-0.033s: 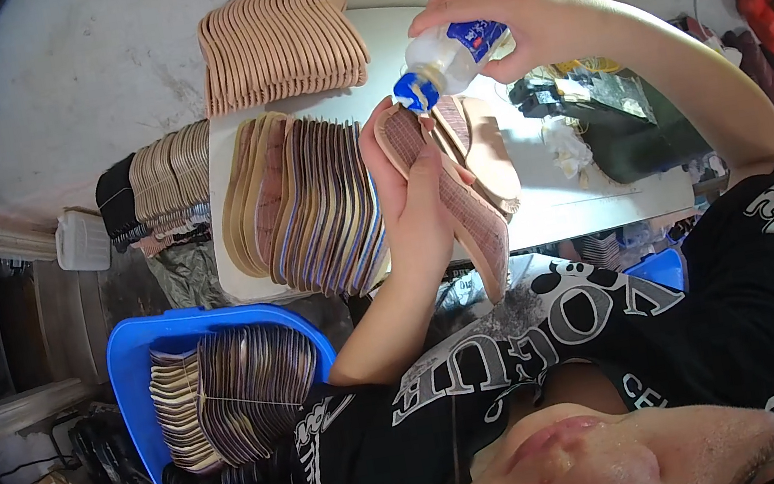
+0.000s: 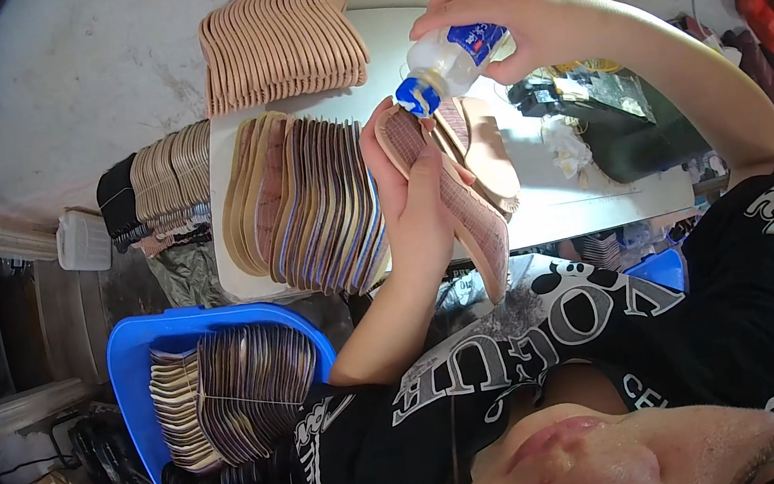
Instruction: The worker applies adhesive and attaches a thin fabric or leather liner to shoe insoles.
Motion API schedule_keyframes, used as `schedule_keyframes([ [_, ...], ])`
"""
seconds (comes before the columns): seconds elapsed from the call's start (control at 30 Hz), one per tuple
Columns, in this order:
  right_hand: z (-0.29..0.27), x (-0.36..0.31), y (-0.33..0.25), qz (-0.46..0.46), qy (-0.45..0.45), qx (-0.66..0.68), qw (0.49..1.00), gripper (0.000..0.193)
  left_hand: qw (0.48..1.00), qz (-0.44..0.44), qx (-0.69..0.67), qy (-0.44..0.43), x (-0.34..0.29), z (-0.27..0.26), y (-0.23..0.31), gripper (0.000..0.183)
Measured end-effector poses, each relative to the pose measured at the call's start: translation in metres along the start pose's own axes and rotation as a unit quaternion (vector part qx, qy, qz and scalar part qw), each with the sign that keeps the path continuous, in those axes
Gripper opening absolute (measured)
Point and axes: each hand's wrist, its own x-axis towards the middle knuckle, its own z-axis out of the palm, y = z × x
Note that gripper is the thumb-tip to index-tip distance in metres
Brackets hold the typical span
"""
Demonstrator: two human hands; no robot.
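the white table (image 2: pixel 605 211) bears a row of patterned insoles (image 2: pixel 320 202); a blue tub (image 2: pixel 121 375) stands at the lower left; the left hand (image 2: pixel 409 200) is clamped round a slanting brown textured sole (image 2: pixel 475 208), in front of the table; the right hand (image 2: pixel 539 15) grips a translucent plastic bottle (image 2: pixel 449 68), tipped down; its blue cap (image 2: pixel 418 95) is at the sole's upper end, contact unclear; the bottle looks very slightly turned since the previous picture, little else altered, so work seemingly remains at that end
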Motion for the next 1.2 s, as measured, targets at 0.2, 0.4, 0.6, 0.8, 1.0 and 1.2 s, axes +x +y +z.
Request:
schedule_keyframes([
  [0.2,-0.007,-0.008,-0.02,0.035,-0.041,-0.022,0.998,0.061,1.0,-0.007,-0.014,-0.016,-0.007,0.004,-0.008,0.054],
  [0.4,-0.02,-0.009,-0.032,0.029,-0.039,-0.06,0.997,0.062,0.999,-0.011,-0.04,-0.023,-0.008,0.005,-0.011,0.053],
  [0.6,0.005,-0.016,-0.008,0.046,-0.019,0.015,0.999,0.064,0.999,-0.018,-0.048,0.002,-0.005,0.005,-0.009,0.052],
  [0.8,0.029,-0.008,0.028,0.051,-0.029,0.182,0.982,0.068,0.998,-0.032,-0.029,0.037,0.006,0.002,-0.004,0.055],
  [1.0,0.054,0.009,0.082,0.191,0.005,0.233,0.953,0.069,0.998,-0.008,-0.045,0.034,0.017,-0.01,-0.008,0.051],
  [1.2,0.112,0.036,0.165,0.394,0.005,0.261,0.881,0.066,0.989,-0.006,-0.105,0.104,0.029,-0.02,-0.011,0.038],
])
